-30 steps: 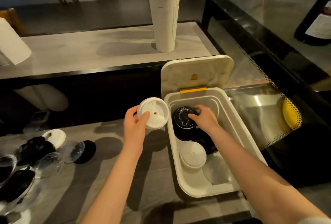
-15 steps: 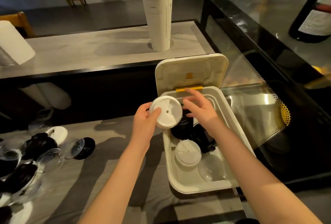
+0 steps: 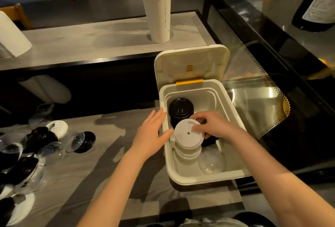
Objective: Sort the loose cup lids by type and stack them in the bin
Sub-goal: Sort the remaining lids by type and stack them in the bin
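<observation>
At lower centre of the frame, inside the bin (image 3: 208,178), the right hand (image 3: 215,127) pinches a white lid (image 3: 186,136) just over the white stack (image 3: 187,152); it should be centred, then pressed flat. The left hand (image 3: 151,133) lies open against the rim; the black stack (image 3: 181,108) stands behind.

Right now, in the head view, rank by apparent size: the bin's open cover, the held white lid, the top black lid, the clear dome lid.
1. bin cover
2. white lid, though it sits higher, nearer the camera
3. clear dome lid and black lid: alike, not ranked
</observation>
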The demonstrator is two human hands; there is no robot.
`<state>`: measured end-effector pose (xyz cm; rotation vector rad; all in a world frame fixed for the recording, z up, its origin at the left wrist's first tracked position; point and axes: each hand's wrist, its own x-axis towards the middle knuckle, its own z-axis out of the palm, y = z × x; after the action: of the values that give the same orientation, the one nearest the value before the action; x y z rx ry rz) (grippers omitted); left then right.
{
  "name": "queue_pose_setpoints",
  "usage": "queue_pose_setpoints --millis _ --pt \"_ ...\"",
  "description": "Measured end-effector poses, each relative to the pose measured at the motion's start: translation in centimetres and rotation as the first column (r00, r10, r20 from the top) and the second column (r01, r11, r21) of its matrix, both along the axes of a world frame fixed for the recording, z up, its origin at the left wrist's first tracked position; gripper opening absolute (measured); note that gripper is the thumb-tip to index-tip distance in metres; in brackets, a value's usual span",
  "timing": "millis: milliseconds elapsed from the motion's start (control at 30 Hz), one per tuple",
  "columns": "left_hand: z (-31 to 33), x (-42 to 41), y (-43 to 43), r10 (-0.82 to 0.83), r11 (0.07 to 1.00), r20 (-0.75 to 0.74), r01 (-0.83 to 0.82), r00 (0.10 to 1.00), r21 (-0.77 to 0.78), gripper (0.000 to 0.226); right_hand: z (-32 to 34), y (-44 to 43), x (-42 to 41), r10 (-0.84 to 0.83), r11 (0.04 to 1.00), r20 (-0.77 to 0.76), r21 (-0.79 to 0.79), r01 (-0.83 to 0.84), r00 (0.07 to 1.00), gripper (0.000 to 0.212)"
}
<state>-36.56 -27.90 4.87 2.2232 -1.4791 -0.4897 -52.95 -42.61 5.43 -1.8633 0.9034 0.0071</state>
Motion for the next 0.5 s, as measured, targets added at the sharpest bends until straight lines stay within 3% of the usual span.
queue_pose_setpoints --millis 167,267,333,433,500 --pt "-0.2 0.2 0.2 -0.017 1.0 -0.022 0.017 1.0 0.004 0.066 -2.6 0.2 2.1 0.19 0.963 -0.265 -0.139 -0.233 0.945 0.026" --pt "-0.2 0.2 0.3 -0.024 1.0 -0.042 0.024 0.999 -0.002 0.065 -3.4 0.5 2.4 0.238 0.844 -0.435 -0.349 -0.407 0.868 0.044" --pt "-0.3 0.2 0.2 -0.02 1.0 -0.041 0.02 0.999 -0.014 0.065 -2.9 0.8 2.3 0.233 0.791 -0.428 -0.439 -0.426 0.873 0.051" --pt "-0.4 0.1 0.2 -0.017 1.0 -0.036 0.017 0.999 -0.017 0.065 -2.2 1.1 2.2 0.349 0.729 -0.406 -0.449 -0.517 0.845 0.066" --pt "-0.4 0.3 0.2 -0.021 1.0 -0.031 0.021 0.999 -0.01 0.065 -2.1 1.6 2.3 0.446 0.629 -0.51 -0.406 -0.663 0.736 0.079"
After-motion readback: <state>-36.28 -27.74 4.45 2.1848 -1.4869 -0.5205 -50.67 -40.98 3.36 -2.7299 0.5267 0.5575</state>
